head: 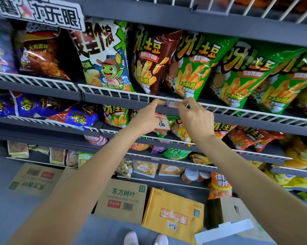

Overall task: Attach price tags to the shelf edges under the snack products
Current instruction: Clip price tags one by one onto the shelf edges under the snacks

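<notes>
Now clipping a clear tag holder (169, 103) onto the white wire shelf rail (114, 92) under the brown chip bag (150, 59); left hand (145, 117) pinching holder, spare price tags (162, 123) tucked beneath; right hand (193, 115) pinching its other end; next, probably pressing until seated.

At mid-frame I see both hands crowding the white wire rail (124, 95), snack bags (189, 68) leaning just behind it. Open air lies below my arms, down to the cardboard boxes (121, 200) at lower centre.
</notes>
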A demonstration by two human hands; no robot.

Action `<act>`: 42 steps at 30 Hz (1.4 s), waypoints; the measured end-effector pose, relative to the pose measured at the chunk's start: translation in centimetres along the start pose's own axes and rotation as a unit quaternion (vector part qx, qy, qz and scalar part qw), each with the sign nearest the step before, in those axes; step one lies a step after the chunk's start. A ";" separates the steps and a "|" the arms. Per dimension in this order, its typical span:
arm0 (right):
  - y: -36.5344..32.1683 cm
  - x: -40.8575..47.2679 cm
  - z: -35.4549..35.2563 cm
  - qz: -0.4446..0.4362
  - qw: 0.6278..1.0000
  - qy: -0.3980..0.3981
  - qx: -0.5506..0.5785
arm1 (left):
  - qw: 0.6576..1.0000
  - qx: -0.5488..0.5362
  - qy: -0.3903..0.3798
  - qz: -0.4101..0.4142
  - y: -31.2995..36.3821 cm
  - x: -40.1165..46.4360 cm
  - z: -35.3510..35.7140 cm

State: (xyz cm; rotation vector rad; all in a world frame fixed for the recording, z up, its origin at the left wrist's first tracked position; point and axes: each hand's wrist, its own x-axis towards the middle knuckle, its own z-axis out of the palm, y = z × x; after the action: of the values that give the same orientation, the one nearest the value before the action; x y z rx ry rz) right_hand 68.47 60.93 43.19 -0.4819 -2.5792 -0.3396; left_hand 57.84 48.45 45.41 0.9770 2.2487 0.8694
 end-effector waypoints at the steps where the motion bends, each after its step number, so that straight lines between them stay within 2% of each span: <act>1: 0.0 0.0 -0.1 0.002 1.000 -0.006 -0.002 | 1.000 -0.004 -0.002 0.000 0.1 -0.1 -0.1; 9: -0.6 0.0 0.3 0.016 0.999 -0.032 0.019 | 1.000 -0.019 0.000 0.016 -0.3 0.3 -0.3; 11: -0.7 0.1 0.2 0.020 0.999 -0.028 0.028 | 0.998 -0.056 -0.003 0.007 -0.3 0.8 -0.7; 13: -0.7 0.2 0.1 0.027 0.999 -0.028 0.029 | 0.997 -0.077 0.021 0.002 -0.1 0.9 -1.0; 17: -0.8 0.3 -0.1 0.042 0.998 -0.023 0.045 | 0.995 -0.003 0.087 0.041 0.5 0.4 -0.6; 19: -1.0 0.3 -0.2 0.052 0.997 -0.026 0.054 | 0.992 0.001 0.109 0.062 0.5 0.1 -0.4; 24: -1.4 -0.1 -0.9 0.065 0.991 -0.076 0.094 | 0.982 -0.028 0.155 0.103 0.2 -0.6 -0.9; 27: -1.3 -0.2 -1.8 0.128 0.965 -0.091 0.209 | 0.978 -0.057 0.151 0.129 0.5 -1.2 -1.2; 29: -1.1 0.1 -3.2 0.202 0.904 -0.086 0.366 | 0.976 -0.056 0.151 0.149 1.2 -1.6 -1.2; 31: -0.5 0.1 -4.8 0.237 0.847 -0.075 0.470 | 0.972 -0.043 0.153 0.171 2.4 -1.8 -0.8; 35: 2.2 -1.3 -7.1 0.226 0.851 -0.048 0.472 | 0.968 -0.034 0.138 0.205 5.7 -2.2 1.6; 42: 11.7 -7.1 -9.3 0.237 0.853 -0.021 0.464 | 0.974 -0.043 0.094 0.203 13.3 -3.1 9.4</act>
State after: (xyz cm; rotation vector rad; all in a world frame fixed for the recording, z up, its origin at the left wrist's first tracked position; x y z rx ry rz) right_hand 82.77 66.64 49.19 -0.6987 -2.1963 1.0454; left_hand 71.81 56.31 49.61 1.3929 2.1753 1.2698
